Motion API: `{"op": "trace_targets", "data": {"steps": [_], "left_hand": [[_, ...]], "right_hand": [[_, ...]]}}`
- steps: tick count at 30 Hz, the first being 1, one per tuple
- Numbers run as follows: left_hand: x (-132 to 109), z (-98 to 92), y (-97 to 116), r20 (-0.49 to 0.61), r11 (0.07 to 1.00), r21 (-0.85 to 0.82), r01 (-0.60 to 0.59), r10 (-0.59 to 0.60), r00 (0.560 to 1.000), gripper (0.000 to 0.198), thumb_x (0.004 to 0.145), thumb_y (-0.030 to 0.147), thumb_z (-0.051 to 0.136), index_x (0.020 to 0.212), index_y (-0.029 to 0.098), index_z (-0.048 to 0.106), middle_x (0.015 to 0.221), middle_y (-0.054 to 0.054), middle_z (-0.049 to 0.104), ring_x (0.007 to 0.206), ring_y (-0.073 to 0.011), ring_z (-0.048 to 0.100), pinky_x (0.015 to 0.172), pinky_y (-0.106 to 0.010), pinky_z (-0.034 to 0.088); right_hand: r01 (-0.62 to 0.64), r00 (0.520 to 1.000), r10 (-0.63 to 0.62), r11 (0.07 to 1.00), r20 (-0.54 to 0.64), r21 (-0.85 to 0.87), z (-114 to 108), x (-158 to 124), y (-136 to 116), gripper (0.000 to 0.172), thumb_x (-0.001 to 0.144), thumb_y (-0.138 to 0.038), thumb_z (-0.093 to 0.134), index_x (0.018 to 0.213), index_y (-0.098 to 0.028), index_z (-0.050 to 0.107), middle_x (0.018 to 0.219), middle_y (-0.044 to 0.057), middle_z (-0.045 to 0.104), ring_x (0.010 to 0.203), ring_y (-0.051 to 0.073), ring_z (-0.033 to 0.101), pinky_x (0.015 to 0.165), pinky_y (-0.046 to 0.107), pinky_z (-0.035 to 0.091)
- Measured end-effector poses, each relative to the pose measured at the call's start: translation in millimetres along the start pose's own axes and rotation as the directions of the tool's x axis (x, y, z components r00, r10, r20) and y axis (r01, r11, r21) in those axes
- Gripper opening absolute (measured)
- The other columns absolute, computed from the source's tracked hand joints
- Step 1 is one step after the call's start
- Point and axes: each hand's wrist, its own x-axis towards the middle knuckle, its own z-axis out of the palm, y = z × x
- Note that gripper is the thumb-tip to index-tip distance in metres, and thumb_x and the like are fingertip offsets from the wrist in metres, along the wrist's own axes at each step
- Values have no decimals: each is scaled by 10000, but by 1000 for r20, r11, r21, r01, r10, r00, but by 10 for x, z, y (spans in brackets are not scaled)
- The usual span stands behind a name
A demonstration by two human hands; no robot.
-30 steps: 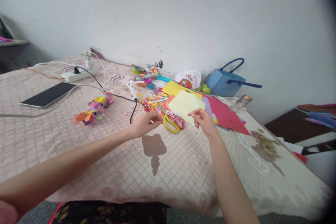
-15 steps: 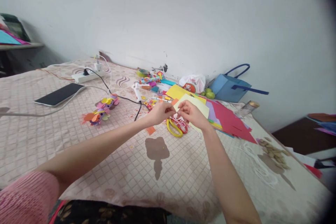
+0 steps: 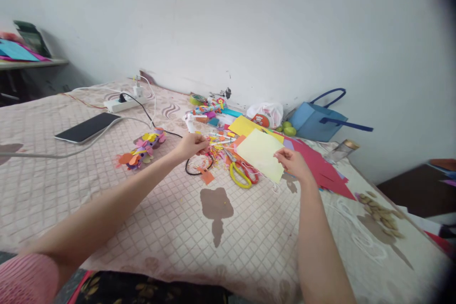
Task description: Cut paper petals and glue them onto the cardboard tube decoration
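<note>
My left hand (image 3: 194, 146) is closed in a pinch above scattered paper scraps, and a thin white string (image 3: 223, 147) runs from its fingertips to the right. Over the pale yellow sheet (image 3: 260, 147), my right hand (image 3: 290, 161) is pinched too; the string is hard to make out against the paper there. Between the hands lie scissors (image 3: 240, 175) with yellow and red handles, with loose white string across them. A white glue gun (image 3: 190, 122) stands behind my left hand. Its black cable loops under that hand.
Left of my hands lies a colourful paper-petal craft (image 3: 142, 149), with a phone (image 3: 87, 128) and a power strip (image 3: 124, 103) beyond. Red paper (image 3: 320, 171), a blue bag (image 3: 317, 121), a glass jar (image 3: 342, 151) and a coil of white cord (image 3: 359, 232) are on the right.
My hands have moved apart from a close pinch over the scissors, left hand leftward and right hand rightward. The scissors and pale sheet are now more exposed.
</note>
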Motion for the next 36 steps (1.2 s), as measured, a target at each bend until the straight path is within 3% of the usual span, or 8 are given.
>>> {"op": "trace_targets", "data": {"steps": [4, 8, 13, 17, 20, 23, 29, 36], "left_hand": [[-50, -8, -19, 21, 993, -87, 77, -75, 997, 199, 691, 284, 625, 603, 120, 556, 521, -13, 594, 439, -64, 498, 422, -163, 373], [-81, 9, -11, 89, 980, -154, 123, -110, 990, 251, 647, 339, 675, 621, 119, 559, 558, -15, 604, 457, -58, 499, 427, -157, 372], [-101, 37, 11, 166, 960, -245, 138, -98, 981, 288, 639, 380, 689, 630, 122, 560, 558, 2, 580, 444, -40, 469, 424, -152, 353], [-106, 39, -14, 209, 947, -291, 133, -72, 975, 274, 670, 380, 670, 654, 130, 559, 592, 1, 591, 457, -35, 469, 433, -150, 348], [-91, 15, -70, 194, 964, -242, 109, -62, 979, 276, 699, 381, 638, 628, 131, 546, 537, 6, 562, 430, -40, 442, 407, -152, 316], [-71, -30, -127, 147, 997, -68, 47, -36, 988, 267, 721, 362, 600, 598, 133, 540, 508, -5, 567, 388, -48, 405, 385, -167, 289], [-44, 34, -53, -3, 921, 312, -233, 246, 969, 180, 723, 300, 569, 777, 166, 675, 795, -40, 679, 527, -84, 483, 502, -190, 365], [86, 468, 201, 264, 920, 186, -346, 292, 919, 182, 695, 303, 600, 733, 147, 688, 627, -20, 653, 515, -98, 500, 476, -192, 341]], "right_hand": [[-5, 998, 1, 998, -61, -61, 51, -36, -6, 195, 707, -366, 566, 693, -172, 575, 580, -4, 526, 414, 94, 415, 395, 222, 315], [34, 996, -38, 998, -84, -47, 363, -84, -357, 194, 746, -372, 536, 794, -189, 578, 734, 37, 594, 448, 102, 457, 412, 235, 362], [78, 958, -162, 940, 236, 332, 988, -172, -953, 345, 795, -384, 497, 1112, -249, 505, 938, 44, 611, 434, 73, 443, 386, 212, 383], [38, 901, -221, 897, 372, 440, 1258, -172, -1076, 462, 783, -391, 531, 1219, -274, 431, 1002, 38, 599, 419, 55, 426, 382, 206, 383], [43, 925, -176, 929, 336, 369, 1223, -139, -975, 286, 782, -405, 529, 975, -198, 574, 746, 3, 609, 425, 69, 426, 397, 201, 359], [111, 973, -155, 964, 171, 241, 1072, -107, -858, 224, 786, -387, 521, 755, -174, 582, 631, -9, 581, 489, 97, 473, 467, 214, 375], [159, 978, -174, 979, 117, 128, 901, -95, -795, 181, 774, -338, 532, 739, -171, 593, 694, 16, 616, 607, 143, 543, 584, 256, 426], [190, 972, -209, 968, 108, 162, 928, -120, -876, 191, 792, -349, 498, 775, -183, 590, 704, 19, 616, 600, 145, 539, 563, 254, 430]]}}
